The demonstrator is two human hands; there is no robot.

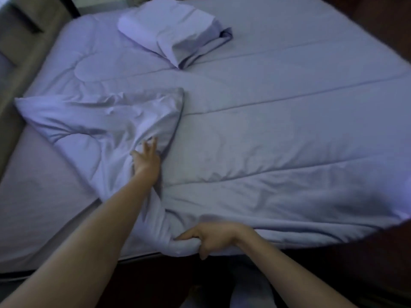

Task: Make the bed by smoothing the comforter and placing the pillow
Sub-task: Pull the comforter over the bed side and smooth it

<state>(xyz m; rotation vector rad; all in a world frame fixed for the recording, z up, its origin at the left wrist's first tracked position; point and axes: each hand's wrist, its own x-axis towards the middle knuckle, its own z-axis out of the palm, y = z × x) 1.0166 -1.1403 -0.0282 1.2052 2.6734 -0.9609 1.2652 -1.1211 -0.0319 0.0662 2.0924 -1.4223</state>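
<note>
The comforter (266, 141) lies across the bed (44, 207), with its folded corner (106, 116) doubled back toward the middle. The left hand (145, 161), fingers spread, rests on the fold and is the nearer. The right hand (213, 237) grips the near hem. The pillow (169, 30) lies well beyond both.

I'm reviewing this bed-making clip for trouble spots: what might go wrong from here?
1. The right hand grips the near edge of the comforter; a hard tug may drag the pillow lying on it askew.
2. The folded-over corner by the left hand is bunched; pushing it flat with spread fingers may leave creases and the sheet beside it uncovered.
</note>
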